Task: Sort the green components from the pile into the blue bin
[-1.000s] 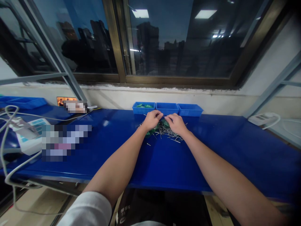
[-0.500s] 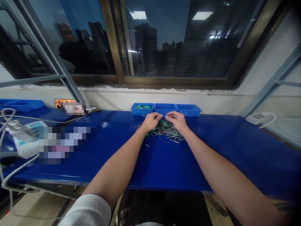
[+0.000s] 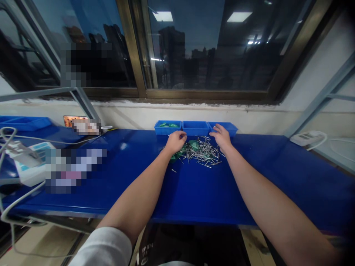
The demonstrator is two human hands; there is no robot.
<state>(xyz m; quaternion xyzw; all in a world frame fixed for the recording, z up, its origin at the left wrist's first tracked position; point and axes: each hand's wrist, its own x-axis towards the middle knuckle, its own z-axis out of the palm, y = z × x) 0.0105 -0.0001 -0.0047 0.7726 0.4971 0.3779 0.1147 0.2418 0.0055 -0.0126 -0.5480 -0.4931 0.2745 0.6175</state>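
A loose pile of thin metal pins that look like blind rivets lies on the blue table, with crumpled green plastic among them. My left hand is over the pile's left side, thumb and fingers pinched together; whatever they may hold is too small to make out. Above the pile's right edge, in front of the right-hand blue bin, my right hand has its fingers apart, and nothing shows in them. One single rivet lies nearer to me, apart from the pile.
Behind the pile stand a left blue bin with green plastic pieces and a middle blue bin. A phone, cables and a white device are at left. A white power strip lies far right.
My hands were together over the pile with a thin pin between them. My right hand has moved right and its fingers have spread; my left hand has shifted slightly left.
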